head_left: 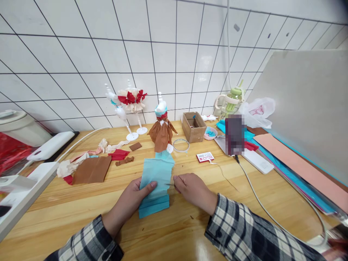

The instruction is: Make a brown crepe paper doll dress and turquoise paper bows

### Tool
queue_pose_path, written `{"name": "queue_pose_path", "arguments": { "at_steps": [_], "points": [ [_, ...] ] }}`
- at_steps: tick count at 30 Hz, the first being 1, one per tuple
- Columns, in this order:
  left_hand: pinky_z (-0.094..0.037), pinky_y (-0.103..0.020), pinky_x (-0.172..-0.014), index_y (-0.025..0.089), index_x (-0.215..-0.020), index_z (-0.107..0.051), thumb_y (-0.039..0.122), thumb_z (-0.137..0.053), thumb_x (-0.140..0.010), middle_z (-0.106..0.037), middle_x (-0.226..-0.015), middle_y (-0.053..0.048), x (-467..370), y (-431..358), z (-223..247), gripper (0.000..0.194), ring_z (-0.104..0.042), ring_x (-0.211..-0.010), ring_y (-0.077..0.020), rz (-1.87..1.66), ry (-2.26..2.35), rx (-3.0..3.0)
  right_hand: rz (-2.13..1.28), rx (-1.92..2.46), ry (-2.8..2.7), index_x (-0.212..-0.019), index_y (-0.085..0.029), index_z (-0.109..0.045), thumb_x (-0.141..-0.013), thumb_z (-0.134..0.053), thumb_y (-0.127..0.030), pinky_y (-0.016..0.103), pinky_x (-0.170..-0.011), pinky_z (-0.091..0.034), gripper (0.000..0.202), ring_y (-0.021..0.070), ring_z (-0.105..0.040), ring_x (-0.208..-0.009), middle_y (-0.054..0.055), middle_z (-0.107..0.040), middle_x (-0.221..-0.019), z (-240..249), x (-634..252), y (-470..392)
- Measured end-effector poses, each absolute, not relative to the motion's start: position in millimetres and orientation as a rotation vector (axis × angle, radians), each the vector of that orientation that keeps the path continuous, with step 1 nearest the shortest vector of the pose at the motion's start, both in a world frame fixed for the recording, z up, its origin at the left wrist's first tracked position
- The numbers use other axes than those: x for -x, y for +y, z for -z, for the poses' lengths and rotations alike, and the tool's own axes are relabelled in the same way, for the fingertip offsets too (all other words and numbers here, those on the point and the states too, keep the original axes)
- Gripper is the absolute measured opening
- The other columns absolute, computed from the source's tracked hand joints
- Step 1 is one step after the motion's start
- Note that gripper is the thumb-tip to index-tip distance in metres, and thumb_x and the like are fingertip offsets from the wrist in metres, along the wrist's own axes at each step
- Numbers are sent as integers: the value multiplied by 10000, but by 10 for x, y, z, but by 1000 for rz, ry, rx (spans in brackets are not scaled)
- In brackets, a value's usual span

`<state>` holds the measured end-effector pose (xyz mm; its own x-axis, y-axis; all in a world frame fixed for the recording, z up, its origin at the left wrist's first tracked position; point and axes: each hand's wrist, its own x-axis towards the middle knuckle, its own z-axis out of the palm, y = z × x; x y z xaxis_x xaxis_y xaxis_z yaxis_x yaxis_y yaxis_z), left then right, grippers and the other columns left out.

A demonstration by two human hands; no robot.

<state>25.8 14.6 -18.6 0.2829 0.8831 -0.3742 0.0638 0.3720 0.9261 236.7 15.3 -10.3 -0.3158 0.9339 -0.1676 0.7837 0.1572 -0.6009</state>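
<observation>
The left hand (127, 199) pinched the blue sheet (157, 172) over the desk (89, 203); a loosened thumb could have let it slip. Further right, a thin metal tool (170, 185) pointed across the sheet, held tight by the right hand (191, 187), and a hasty jab might have torn it.

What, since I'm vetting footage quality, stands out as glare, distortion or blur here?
In the head view, pale glare marks the tiled wall and the table near the bottom edge; tile lines slant outward; pixelation masks one item; the left hand, right hand and light-blue material look fairly sharp.
</observation>
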Motion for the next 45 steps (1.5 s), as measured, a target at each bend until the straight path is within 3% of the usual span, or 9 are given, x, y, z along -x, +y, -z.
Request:
{"name": "queue_pose_path", "arguments": {
  "at_steps": [10, 17, 22, 35, 45],
  "points": [
    [-530, -275, -637, 175, -821, -700, 431, -697, -731, -726, -753, -17, -253, 147, 180, 272, -642, -677, -193, -681, 1140, -1064, -867, 1692, -2218, -635, -175, -558, -971, -239, -372, 257, -554, -243, 503, 123, -439, -570, 30, -571, -620, 91, -2361, 141],
    [-534, -294, -653, 159, -886, -687, 442, -697, -724, -730, -798, -35, -243, 152, 203, 327, -643, -701, -202, -672, 1135, -1085, -947, 1599, -2201, -629, -175, -507, -980, -199, -371, 237, -581, -269, 506, 116, -493, -620, 14, -573, -631, 143, -2365, 136],
    [-532, -293, -660, 158, -855, -687, 443, -735, -668, -730, -803, -34, -232, 148, 207, 344, -638, -696, -204, -669, 1147, -1152, -941, 1610, -2217, -629, -177, -505, -975, -202, -359, 236, -579, -265, 494, 113, -487, -623, 14, -576, -648, 131, -2336, 116],
    [-532, -289, -667, 158, -834, -693, 447, -715, -687, -731, -806, -34, -253, 151, 175, 326, -631, -689, -196, -643, 1186, -1186, -903, 1571, -2188, -658, -185, -509, -983, -162, -401, 242, -578, -256, 522, 116, -472, -615, 9, -565, -641, 182, -2348, 110],
    [-532, -288, -675, 162, -841, -710, 450, -716, -682, -738, -830, -38, -270, 148, 158, 329, -642, -720, -209, -624, 1181, -1231, -948, 1571, -2185, -669, -183, -540, -972, -215, -385, 238, -566, -246, 487, 109, -469, -617, 2, -561, -653, 163, -2339, 110]
  ]
}}
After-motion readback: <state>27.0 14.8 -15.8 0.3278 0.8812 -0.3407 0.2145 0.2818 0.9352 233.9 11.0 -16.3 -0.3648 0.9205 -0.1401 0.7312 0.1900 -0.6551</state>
